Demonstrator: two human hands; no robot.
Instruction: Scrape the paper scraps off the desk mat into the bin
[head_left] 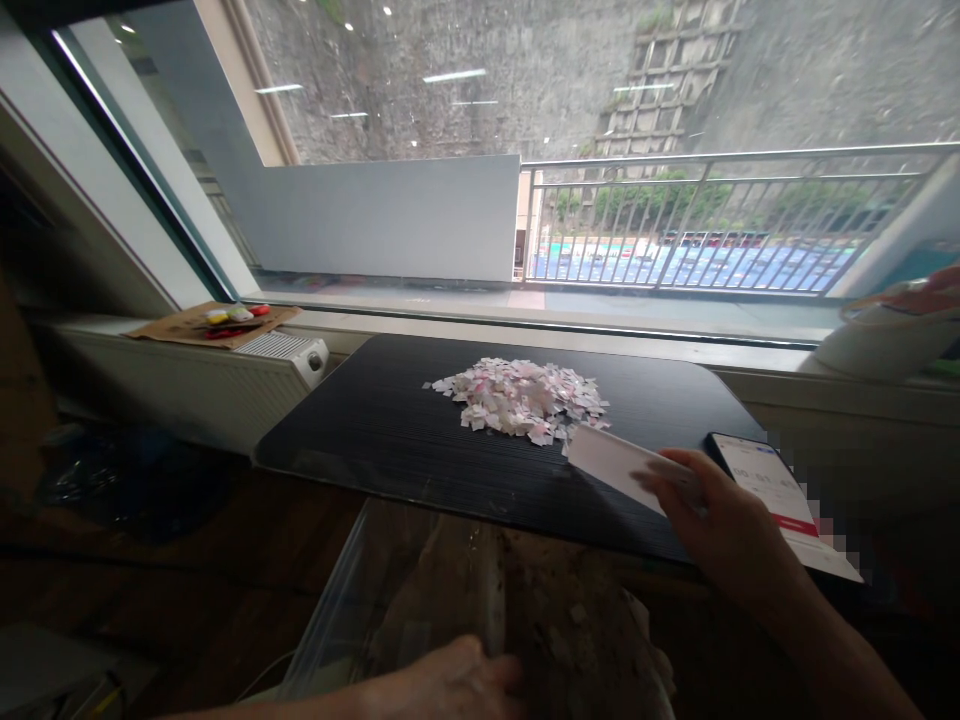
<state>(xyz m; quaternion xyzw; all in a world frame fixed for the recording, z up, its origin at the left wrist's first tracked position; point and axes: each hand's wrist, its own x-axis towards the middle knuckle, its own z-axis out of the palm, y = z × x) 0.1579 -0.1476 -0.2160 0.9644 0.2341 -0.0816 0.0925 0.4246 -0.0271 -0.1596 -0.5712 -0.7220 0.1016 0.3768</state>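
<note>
A heap of small white and pink paper scraps (525, 397) lies on a black ribbed table top (390, 430). My right hand (720, 525) grips a flat white scraper card (611, 462), its edge touching the heap's near right side. My left hand (450, 685) holds the rim of a clear plastic bag (480, 600) below the table's front edge; several scraps lie inside it.
A smartphone (780, 495) with a lit screen lies on the table's right end. A white radiator (277, 350) with cardboard and coloured bits (225, 318) stands at the left under the window. A white container (885, 335) sits on the sill at right.
</note>
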